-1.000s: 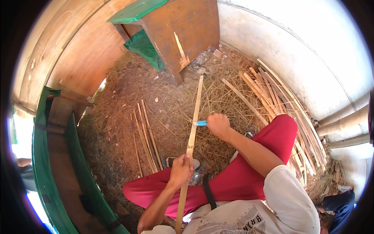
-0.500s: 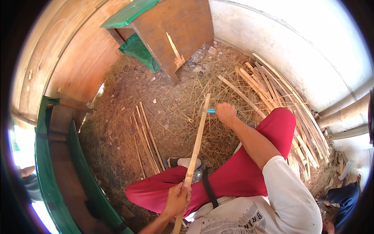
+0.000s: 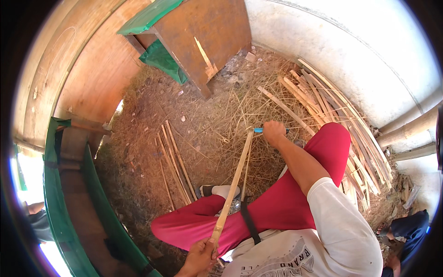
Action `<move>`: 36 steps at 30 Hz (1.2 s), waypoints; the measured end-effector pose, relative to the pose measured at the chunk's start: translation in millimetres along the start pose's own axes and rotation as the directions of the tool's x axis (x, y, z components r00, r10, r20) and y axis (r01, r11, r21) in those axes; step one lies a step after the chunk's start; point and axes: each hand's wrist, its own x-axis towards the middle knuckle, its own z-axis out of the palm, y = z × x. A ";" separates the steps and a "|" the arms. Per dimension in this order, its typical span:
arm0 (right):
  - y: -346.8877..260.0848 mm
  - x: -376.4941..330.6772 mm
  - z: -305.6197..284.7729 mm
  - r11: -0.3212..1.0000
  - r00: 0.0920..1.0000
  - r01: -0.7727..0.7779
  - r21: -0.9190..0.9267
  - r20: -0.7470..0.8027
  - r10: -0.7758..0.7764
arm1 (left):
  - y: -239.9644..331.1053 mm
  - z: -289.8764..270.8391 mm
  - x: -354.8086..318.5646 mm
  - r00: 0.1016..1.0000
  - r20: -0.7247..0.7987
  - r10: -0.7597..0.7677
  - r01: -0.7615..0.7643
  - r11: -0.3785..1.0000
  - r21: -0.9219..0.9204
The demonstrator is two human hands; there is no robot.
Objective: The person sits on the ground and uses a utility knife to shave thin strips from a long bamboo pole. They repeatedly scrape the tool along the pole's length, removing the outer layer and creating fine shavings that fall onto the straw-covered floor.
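My left hand is closed around the near end of a long, pale bamboo strip. The strip slants up and away over my crossed legs. In my right fist is a slim blue knife, its blade too small to make out, touching or right beside the strip's far end. Below that end a thin sliver hangs down alongside the strip. My red-trousered legs are folded beneath, with a black strap across them.
Several thin strips lie on the ground to the left. A large pile of strips rests along the white wall at right. A brown cabinet stands ahead. Green-edged shelving is at left. Another person's dark-clothed leg shows at lower right.
The strip has drawn back toward me, with my left hand lower. My right hand with the knife has shifted slightly right and is now at the strip's far tip. A thin sliver now hangs there.
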 end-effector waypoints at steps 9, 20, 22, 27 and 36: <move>18.1 5.7 16.8 0.999 0.996 -0.050 0.009 -0.077 0.050 | 8.7 -32.1 13.3 0.955 0.278 -0.101 0.194 0.924 -0.329; 4.9 9.3 -0.9 0.975 0.975 -0.090 0.204 -0.183 0.128 | -6.6 -22.2 37.2 0.957 -0.083 0.278 -0.275 0.960 0.043; -16.1 2.7 -31.7 0.952 0.966 -0.069 0.298 -0.219 0.139 | -3.1 -19.6 55.3 0.944 -0.070 0.322 -0.322 0.947 0.009; -39.0 -27.6 -97.4 0.889 0.982 0.046 0.455 -0.185 0.044 | 21.5 -5.2 82.0 0.902 -0.076 0.425 -0.425 0.905 0.011; -58.1 -113.3 -162.4 0.851 0.941 0.314 0.420 -0.260 -0.219 | 42.4 2.3 101.3 0.927 -0.012 0.374 -0.370 0.912 -0.179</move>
